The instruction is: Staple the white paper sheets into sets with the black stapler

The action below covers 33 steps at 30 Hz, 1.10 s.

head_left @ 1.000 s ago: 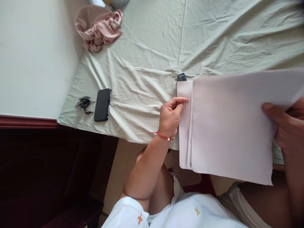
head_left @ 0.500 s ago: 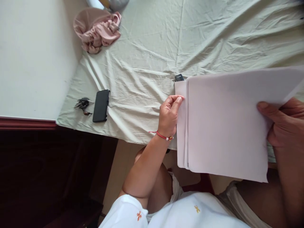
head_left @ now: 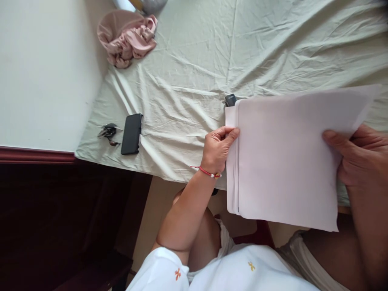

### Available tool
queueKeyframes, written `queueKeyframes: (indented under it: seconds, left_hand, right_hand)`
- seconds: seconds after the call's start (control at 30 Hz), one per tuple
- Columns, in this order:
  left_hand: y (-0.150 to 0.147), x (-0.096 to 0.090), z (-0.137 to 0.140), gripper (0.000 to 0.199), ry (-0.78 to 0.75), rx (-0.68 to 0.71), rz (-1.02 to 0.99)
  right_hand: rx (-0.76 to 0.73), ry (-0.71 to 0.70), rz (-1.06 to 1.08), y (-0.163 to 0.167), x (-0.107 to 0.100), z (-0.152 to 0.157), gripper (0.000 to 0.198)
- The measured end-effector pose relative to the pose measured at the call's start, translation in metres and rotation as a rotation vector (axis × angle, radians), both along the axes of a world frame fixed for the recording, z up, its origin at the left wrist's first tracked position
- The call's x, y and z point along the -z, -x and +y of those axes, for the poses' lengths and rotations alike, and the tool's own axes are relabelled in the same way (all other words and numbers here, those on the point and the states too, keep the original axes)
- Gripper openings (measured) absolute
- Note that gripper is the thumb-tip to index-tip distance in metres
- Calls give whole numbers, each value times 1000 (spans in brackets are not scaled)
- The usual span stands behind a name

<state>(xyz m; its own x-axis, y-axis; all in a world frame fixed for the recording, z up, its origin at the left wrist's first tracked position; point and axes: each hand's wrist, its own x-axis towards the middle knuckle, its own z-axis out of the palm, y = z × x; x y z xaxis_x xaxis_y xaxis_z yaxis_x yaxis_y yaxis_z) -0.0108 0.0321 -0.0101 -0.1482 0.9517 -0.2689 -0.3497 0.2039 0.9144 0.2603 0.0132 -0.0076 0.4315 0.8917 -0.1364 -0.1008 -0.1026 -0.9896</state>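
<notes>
A stack of white paper sheets spans the space between my hands, over the table's front edge. Its left edges are slightly staggered, with a narrow strip of the lower sheets showing. My left hand, with a red string bracelet on the wrist, pinches the stack's left edge between thumb and fingers. On the far side my right hand grips the right edge, thumb on top and fingers underneath. The top right corner of the paper bends upward. Just behind the stack's upper left corner lies a small black object, partly covered by the paper.
A pale green wrinkled cloth covers the table. On its left lie a black phone and a bunch of keys. A crumpled pink cloth rests near the white wall. Dark wooden furniture stands at lower left.
My left thumb and fingers have shifted right, onto the upper sheets' edge. My right hand and the paper's right side have moved slightly left. The view has shifted a little.
</notes>
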Motion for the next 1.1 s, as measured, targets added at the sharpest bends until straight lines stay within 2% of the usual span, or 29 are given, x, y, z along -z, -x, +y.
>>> queueKeyframes:
  seconds: [0.13, 0.27, 0.43, 0.63, 0.77, 1.1]
  left_hand:
    - [1, -3, 1, 36, 33, -66, -7]
    - [-2, -6, 2, 41, 50, -84, -65]
    - [-3, -6, 3, 31, -6, -69, -119]
    - [0, 0, 4, 26, -35, -16, -64]
    - [-1, 0, 3, 36, -63, -63, 8]
    - [0, 0, 2, 33, -79, -87, 69]
  right_hand:
    - [-18, 10, -74, -1, 1, -1, 30]
    - [3, 9, -88, -2, 1, 0, 29]
    - [97, -71, -120, -6, 4, 2, 22]
    - [158, -76, -114, -13, 6, 5, 26]
    - [160, -86, -80, -12, 3, 5, 27]
    - [177, -95, -30, -4, -1, 4, 31]
